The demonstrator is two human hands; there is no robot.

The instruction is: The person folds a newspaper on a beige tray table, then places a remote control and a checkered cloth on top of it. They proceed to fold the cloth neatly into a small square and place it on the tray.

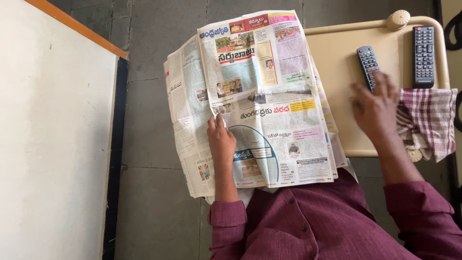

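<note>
Maroon shirt (308,226) fills the near edge of the view, buttons down the front, cuffs pushed up a bit on both arms. From there, start at the fingers: the left hand (220,137) has its fingertips curled over the near-left edge of the top sheet of the newspaper (260,101), thumb tucked under, so it's pinching that sheet and holding it up. That newspaper is a folded stack of several sheets, spread out between the person's lap and the far floor, colour photos and coloured headlines all over the front page, its right edge overlapping the tray table.

Right hand (373,108) is a little blurred, fingers spread loosely and open, not gripping anything, fingertips right at the near end of the small black remote (367,64). Can't quite tell whether they touch it.

Outward from that: the small remote lies at a slant on the beige tray table (337,53), and a longer black remote (424,56) lies straight just right of it. A red-and-white checked cloth (430,120) hangs off the table's near-right corner, right beside the wrist.

Grey tiled floor (154,62) underneath, and a big white board with an orange edge (48,135) takes up the left side.
</note>
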